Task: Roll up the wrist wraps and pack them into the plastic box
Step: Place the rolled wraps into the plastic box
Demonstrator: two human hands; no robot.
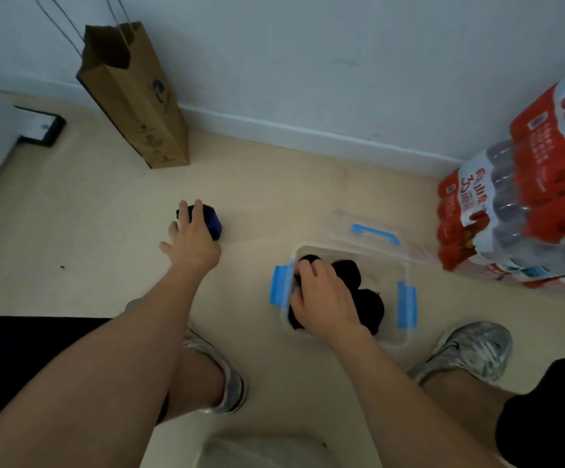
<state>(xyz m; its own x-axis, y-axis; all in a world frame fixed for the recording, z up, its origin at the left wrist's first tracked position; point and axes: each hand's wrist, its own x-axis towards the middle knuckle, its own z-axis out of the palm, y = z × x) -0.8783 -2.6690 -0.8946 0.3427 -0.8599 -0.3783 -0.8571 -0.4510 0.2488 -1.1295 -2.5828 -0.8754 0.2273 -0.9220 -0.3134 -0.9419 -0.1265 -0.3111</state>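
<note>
**Left hand** [191,238]: reached out to the far left of the floor and laid over the blue wrist wrap roll [214,221]. Two fingers are curled over its top and the outer fingers are splayed to the left. The thumb is hidden. The hand grasps the roll, which rests on the floor.

**Right hand** [325,298]: inside the plastic box [406,336], on its left side. The fingers are bent down and clenched round a black wrist wrap roll [299,261], just inside the left blue latch [279,287].

**Plastic box**: clear, open and standing on the floor between the feet, with blue latches on its left and right walls. Two more black rolls [372,304] lie in it, to the right of the held one and touching each other.

**Lid** [375,233]: clear with a blue handle, lying flat on the floor just beyond the box.

**Paper bag** [132,96]: brown, standing against the far wall on the left.

**Bottled water packs** [527,197]: stacked at the far right.

**Grey shoes** [470,349]: on the near floor, on either side of the box.
</note>
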